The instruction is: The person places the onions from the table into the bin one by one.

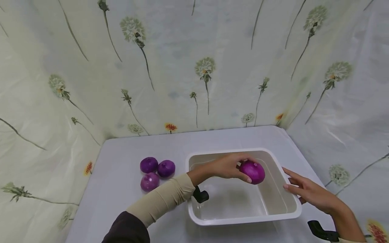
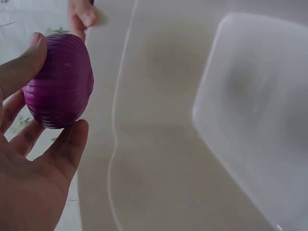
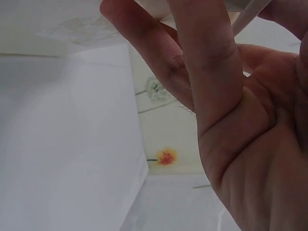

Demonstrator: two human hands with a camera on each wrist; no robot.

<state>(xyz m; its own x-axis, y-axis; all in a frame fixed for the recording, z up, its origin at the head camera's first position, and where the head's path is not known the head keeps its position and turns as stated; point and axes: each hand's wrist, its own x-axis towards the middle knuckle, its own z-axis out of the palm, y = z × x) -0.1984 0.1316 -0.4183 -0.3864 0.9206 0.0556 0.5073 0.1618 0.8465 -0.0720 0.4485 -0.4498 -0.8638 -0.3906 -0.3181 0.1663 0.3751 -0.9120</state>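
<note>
Hovering over the white tub (image 1: 291, 209), a red onion (image 1: 253, 171) sits in the grip of the left hand (image 1: 228, 166), above the far right part of the basin and not touching its floor. In the left wrist view the thumb and fingers (image 2: 67, 144) curl round the onion's ribbed purple skin, the thumb pressed on its upper side, with the tub's pale inner wall and floor below.

At the tub's right rim, the right hand (image 1: 310, 193) is spread wide, fingers straight and apart, holding nothing; its fingertips lie just beside the rim, and whether they touch it cannot be told. The right wrist view shows only the open palm and straight fingers (image 3: 211, 72) close up.

Left of the tub, 3 more red onions (image 1: 157, 172) lie in a tight cluster on the grey table (image 1: 121, 202), 2 at the far side and 1 nearer, well apart from the held one. A cream sheet printed with dandelions (image 1: 194, 67) hangs behind and on both sides of the table.
</note>
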